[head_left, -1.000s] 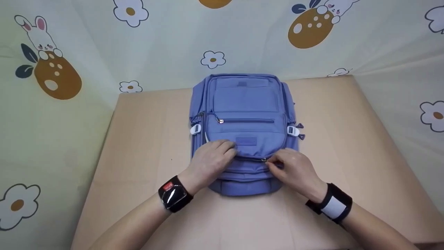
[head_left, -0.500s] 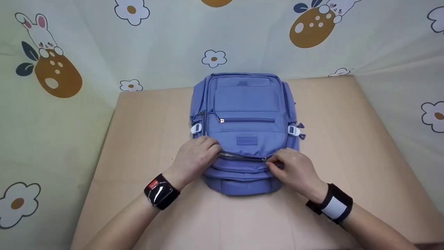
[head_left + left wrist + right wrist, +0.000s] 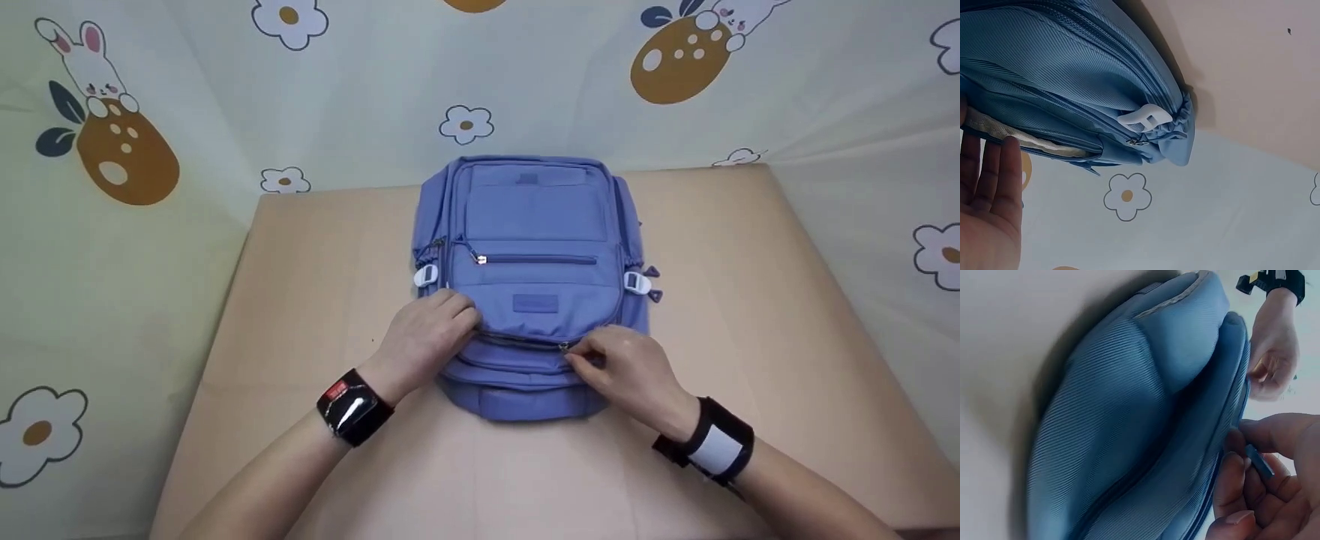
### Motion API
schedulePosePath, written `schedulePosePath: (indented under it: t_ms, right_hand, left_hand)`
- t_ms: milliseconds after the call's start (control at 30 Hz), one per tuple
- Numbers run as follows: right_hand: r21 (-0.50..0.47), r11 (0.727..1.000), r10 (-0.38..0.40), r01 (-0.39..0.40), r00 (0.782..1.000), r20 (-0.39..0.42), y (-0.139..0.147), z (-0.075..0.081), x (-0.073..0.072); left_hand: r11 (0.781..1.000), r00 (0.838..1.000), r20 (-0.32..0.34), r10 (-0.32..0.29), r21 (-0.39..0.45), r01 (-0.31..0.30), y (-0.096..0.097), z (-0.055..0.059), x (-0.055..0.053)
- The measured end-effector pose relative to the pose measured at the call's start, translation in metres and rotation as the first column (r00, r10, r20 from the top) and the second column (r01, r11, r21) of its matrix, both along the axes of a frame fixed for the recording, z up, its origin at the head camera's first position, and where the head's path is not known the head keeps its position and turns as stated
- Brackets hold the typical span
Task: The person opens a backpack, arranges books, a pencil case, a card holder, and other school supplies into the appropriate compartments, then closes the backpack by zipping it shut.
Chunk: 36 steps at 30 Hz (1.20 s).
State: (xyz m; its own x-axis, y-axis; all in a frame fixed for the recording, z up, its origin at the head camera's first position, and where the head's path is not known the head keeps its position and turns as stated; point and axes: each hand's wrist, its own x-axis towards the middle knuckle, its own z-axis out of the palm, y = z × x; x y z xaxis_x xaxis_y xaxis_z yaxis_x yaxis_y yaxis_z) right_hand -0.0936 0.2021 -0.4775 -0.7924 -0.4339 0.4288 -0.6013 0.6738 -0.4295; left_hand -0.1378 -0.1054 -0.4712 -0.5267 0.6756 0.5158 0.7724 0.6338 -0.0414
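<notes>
A blue backpack (image 3: 534, 214) lies front up, with its base toward me. My left hand (image 3: 426, 331) pinches the edge of its front pocket at the lower left; pale lining (image 3: 1033, 139) shows beside those fingers in the left wrist view. At the pocket's lower right, my right hand (image 3: 631, 369) pinches the zipper pull (image 3: 1259, 461), whose blue tab sticks out between thumb and fingers. The slider (image 3: 565, 346) sits just at these fingertips. Between both hands the zipper line (image 3: 517, 343) shows as a dark, narrow gap.
The backpack rests on a tan board (image 3: 315, 262). White side buckles (image 3: 637, 283) and a shorter front zipper (image 3: 536, 259) are on the bag. A patterned cloth (image 3: 375, 97) hangs behind the board and at both sides. Black bands are on both wrists.
My left hand first slid left along the pocket edge, then stayed near there. My right hand has moved slightly left with the zipper pull. The gap near the left hand looks narrower.
</notes>
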Motion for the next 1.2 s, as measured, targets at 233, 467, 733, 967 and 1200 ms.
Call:
schedulePosePath:
  t_ms: [233,467,733,967,1200]
  right_hand:
    - [0.044,0.997,0.056,-0.055,0.998,-0.011,-0.041,0.008,-0.006]
    - [0.095,0.992,0.079,-0.079,0.997,0.001,-0.069,0.011,-0.013]
    - [0.077,0.991,0.112,-0.112,0.994,-0.002,-0.064,0.010,-0.015]
    - [0.043,0.986,0.161,-0.160,0.987,-0.024,-0.038,0.019,-0.018]
    - [0.109,0.981,0.174,-0.158,0.973,-0.151,0.002,0.014,-0.032]
  left_hand:
    - [1.000,1.000,0.018,0.004,0.009,-0.004,0.001,-0.001,-0.001]
    - [1.000,0.999,0.047,0.015,-0.001,-0.015,0.003,-0.001,-0.001]
    - [1.000,0.999,0.049,0.000,0.021,-0.001,0.004,0.000,-0.002]
    - [1.000,0.998,0.065,0.001,0.020,-0.002,0.003,-0.001,-0.001]
    - [1.000,0.998,0.069,0.008,0.022,-0.009,0.000,-0.001,-0.001]
